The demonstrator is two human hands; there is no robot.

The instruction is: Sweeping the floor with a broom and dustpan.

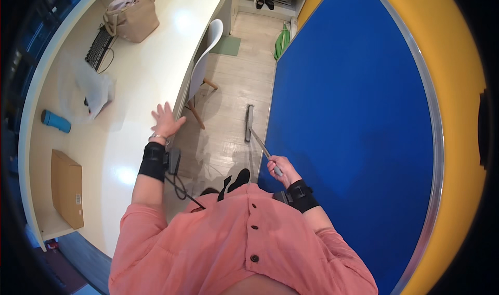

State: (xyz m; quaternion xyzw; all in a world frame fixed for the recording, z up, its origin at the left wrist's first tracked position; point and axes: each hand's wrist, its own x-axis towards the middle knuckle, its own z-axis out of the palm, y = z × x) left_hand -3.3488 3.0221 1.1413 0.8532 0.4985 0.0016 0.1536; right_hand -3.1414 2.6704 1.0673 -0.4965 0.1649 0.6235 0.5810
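My right hand is closed around the grey handle of a long-handled broom. The broom's narrow head lies against the floor, its dark bristles turned to the left. My left hand has its fingers spread over the front edge of a white desk; whether it touches the desktop I cannot tell. Just right of that hand stands a white chair with wooden legs, partly hidden under the desk.
A blue framed board borders the floor on the right. On the desk are a beige bag, keyboard, plastic bag, blue bottle and cardboard box. Farther along the floor are a green mat and green folded umbrella.
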